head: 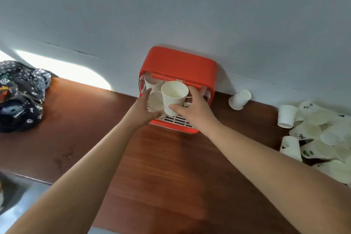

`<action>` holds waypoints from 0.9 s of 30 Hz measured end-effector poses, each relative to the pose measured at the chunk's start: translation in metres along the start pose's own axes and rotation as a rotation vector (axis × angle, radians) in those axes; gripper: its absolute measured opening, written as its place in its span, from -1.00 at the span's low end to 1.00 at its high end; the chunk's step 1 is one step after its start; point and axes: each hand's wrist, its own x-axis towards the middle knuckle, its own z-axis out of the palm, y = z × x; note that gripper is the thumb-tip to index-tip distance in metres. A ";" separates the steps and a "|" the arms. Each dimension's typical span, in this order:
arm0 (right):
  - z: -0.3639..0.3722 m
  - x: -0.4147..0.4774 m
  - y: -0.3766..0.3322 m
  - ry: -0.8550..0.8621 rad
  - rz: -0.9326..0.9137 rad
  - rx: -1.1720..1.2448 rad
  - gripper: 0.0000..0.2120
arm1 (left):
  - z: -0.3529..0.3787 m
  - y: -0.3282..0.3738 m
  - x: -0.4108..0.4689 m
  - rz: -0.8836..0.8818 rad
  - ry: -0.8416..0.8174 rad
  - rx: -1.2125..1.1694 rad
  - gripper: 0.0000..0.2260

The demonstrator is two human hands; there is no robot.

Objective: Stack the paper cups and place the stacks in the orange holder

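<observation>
From the head camera, the orange holder (178,66) stands on the wooden table (171,167), its back against the wall (171,5) and its open front towards you. Your right hand (193,108) is wrapped round the held cup (174,95), thumb across its near face and fingers curled behind its right side; the cup is mouth up, tilted towards you, at the holder's opening above the white slatted floor (178,119); whether it is one cup or several nested cannot be told. Your left hand (142,108) cradles the seated cup (155,102) just to the left, fingers along its left side and thumb bent under its near edge; a back cup (152,84) stands deeper in, behind it.

The step looks like setting the held cup into the free place on the right. Bring it upright first; lower it base first, under the orange bar across the top of the opening, so the rim does not catch. Let your left hand steady the seated cup so it is not knocked. Squeeze lightly, since paper walls probably buckle; let go only once the base sits flat on the slats.

Plenty seems left to do: the loose cups (319,135) lie heaped at the table's far right, and a tipped cup (239,99) lies on its side near the wall; the dark patterned cloth (20,95) sits well apart on the left.
</observation>
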 end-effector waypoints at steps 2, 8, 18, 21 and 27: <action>0.010 0.005 -0.004 0.028 -0.031 0.026 -0.36 | -0.007 -0.013 -0.003 -0.056 0.040 -0.173 -0.20; 0.045 0.011 -0.010 0.016 -0.085 -0.006 -0.33 | -0.022 -0.010 -0.015 -0.063 0.123 -0.502 -0.59; 0.068 0.024 0.007 -0.041 0.018 -0.111 -0.43 | -0.019 -0.014 -0.009 0.035 0.049 -0.391 -0.70; 0.067 0.028 0.011 -0.084 0.064 -0.044 -0.37 | -0.014 -0.018 -0.004 0.043 0.064 -0.335 -0.65; 0.064 0.034 0.024 -0.137 0.098 -0.085 -0.27 | -0.007 -0.028 0.004 0.043 0.082 -0.303 -0.68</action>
